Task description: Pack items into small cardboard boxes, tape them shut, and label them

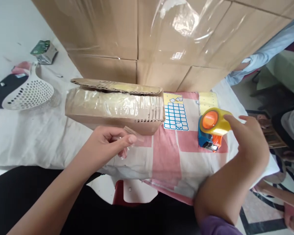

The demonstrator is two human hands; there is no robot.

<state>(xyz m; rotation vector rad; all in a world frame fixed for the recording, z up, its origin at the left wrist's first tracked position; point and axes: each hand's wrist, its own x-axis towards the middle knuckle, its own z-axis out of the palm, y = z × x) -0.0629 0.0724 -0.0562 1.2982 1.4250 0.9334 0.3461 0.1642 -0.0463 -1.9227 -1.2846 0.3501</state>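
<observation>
My left hand (112,140) is closed on a crumpled strip of clear tape (134,133), pinched between thumb and fingers just in front of a cardboard box (107,121). The box has its top flap partly raised, with clear shiny plastic or tape along the opening. To the right, a tape dispenser (203,135) with a blue body and a yellow tape roll (221,122) around an orange hub sits on the cloth. My right hand (251,135) is beside it, fingers apart, a fingertip overlapping the roll's right edge; I cannot tell whether it touches.
Tape-wrapped large cartons (159,39) rise behind the box. A blue-and-white label sheet (175,116) lies on the pink-and-white cloth (166,153). At left are a white perforated basket (30,93) and a green packet (44,52). Other people are at the right, one in a light-blue sleeve (269,54).
</observation>
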